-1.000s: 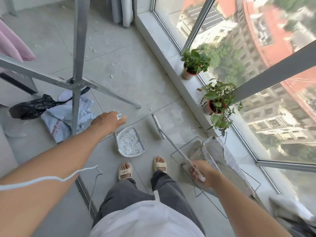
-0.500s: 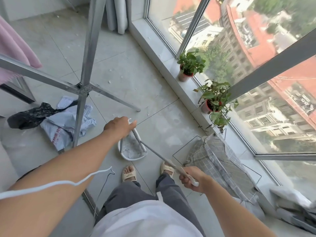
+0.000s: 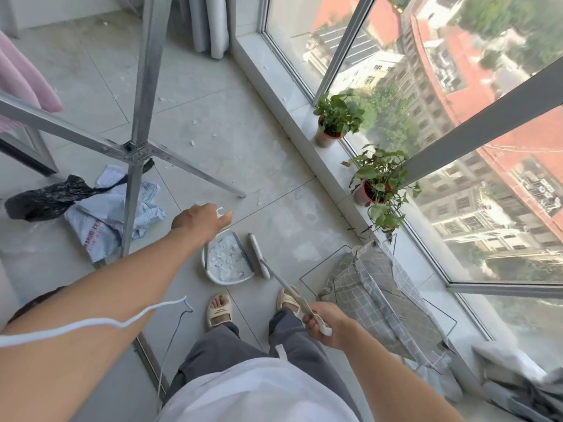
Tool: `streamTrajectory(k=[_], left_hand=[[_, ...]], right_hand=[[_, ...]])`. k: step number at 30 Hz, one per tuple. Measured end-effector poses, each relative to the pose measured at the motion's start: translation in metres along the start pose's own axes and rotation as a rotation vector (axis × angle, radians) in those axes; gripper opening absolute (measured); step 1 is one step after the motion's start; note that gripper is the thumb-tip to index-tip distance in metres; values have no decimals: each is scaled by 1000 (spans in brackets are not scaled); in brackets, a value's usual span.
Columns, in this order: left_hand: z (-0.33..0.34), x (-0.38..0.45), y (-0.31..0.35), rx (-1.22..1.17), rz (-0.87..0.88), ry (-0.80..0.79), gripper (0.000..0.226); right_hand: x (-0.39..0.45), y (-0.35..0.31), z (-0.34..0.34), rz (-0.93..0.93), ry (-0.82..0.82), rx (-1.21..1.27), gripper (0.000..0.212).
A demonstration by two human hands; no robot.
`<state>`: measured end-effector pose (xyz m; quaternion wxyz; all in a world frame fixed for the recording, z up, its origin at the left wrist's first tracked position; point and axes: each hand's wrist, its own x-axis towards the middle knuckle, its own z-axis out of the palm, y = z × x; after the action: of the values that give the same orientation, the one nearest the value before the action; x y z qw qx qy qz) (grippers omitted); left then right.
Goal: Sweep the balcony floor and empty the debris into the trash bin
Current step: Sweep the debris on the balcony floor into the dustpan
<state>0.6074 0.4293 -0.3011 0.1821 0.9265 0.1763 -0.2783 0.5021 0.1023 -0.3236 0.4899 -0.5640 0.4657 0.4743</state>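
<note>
Hands on dustpan handle and broom, white scraps already gathered in the pan.

Left hand (image 3: pixel 203 221) grips the top of the dustpan (image 3: pixel 227 259) handle at frame centre; right hand (image 3: pixel 328 324), lower centre, is closed round the broom (image 3: pixel 264 263) handle, its head lying just right of the pan. Scraps fill the pan, yet white bits (image 3: pixel 192 143) remain on the floor (image 3: pixel 274 214) toward the upper centre. Sweeping looks partly done; emptying is still to come, and no trash bin is plainly identifiable.

left hand (image 3: pixel 199 221): arm extended, fingers curled gripping | right hand (image 3: pixel 327 324): fist closed, gripping
</note>
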Motion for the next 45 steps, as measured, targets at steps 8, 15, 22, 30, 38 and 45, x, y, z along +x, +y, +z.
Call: streamTrajectory(k=[8, 15, 22, 30, 38, 45], left_hand=[[-1, 1, 6, 52, -47, 6, 63], [-1, -4, 28, 132, -234, 41, 51], [5, -11, 52, 149, -333, 66, 48], [14, -26, 61, 156, -408, 68, 44], [18, -36, 45, 137, -414, 46, 47], [13, -45, 36, 84, -387, 37, 38]], right_hand=[[1, -36, -66, -107, 34, -35, 10], [23, -118, -127, -205, 155, 0, 10], [54, -204, -148, -251, 191, -98, 7], [71, -224, -93, -247, 130, -479, 14], [36, -235, -116, -169, -3, -602, 7], [12, -230, -148, -89, -55, -408, 14]])
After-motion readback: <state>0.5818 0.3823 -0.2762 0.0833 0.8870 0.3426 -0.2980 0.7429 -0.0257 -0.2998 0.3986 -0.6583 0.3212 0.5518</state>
